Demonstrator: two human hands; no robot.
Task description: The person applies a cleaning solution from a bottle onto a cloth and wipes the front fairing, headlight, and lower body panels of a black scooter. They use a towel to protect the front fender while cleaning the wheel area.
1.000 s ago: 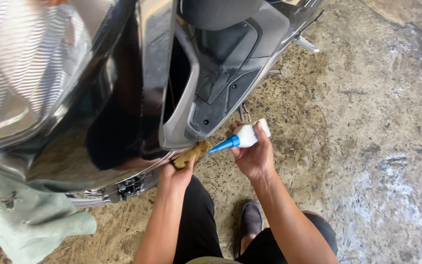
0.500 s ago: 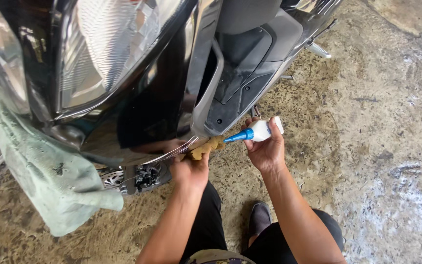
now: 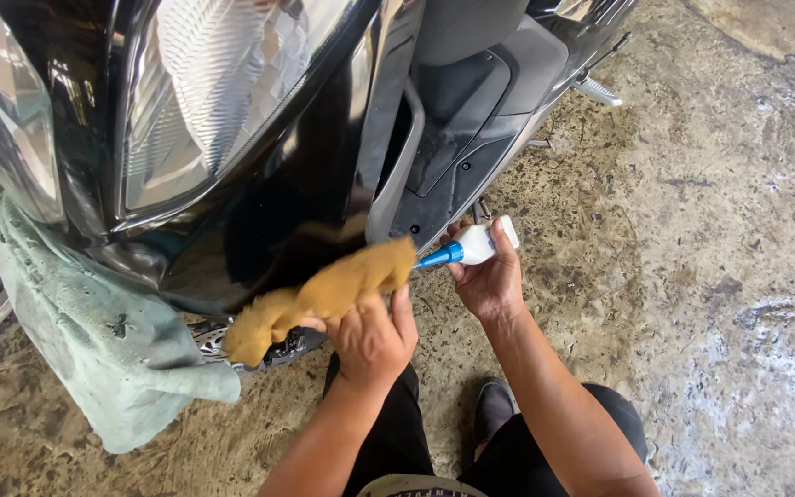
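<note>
At frame center, the left hand (image 3: pixel 372 339) grips a yellow cloth (image 3: pixel 324 296) against the black scooter (image 3: pixel 269 184). Just right, the right hand (image 3: pixel 489 276) clasps a white bottle (image 3: pixel 476 245), its blue tip touching the cloth's upper end.

Tan fluffy cloth (image 3: pixel 324 294), blue-nozzled white bottle (image 3: pixel 471 246) touching

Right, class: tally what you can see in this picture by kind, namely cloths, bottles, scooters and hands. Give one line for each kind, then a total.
Cloths: 2, the yellow cloth and the green cloth
Bottles: 1, the white bottle with a blue nozzle
Scooters: 1, the black scooter
Hands: 2, the left hand and the right hand
Total: 6
</note>
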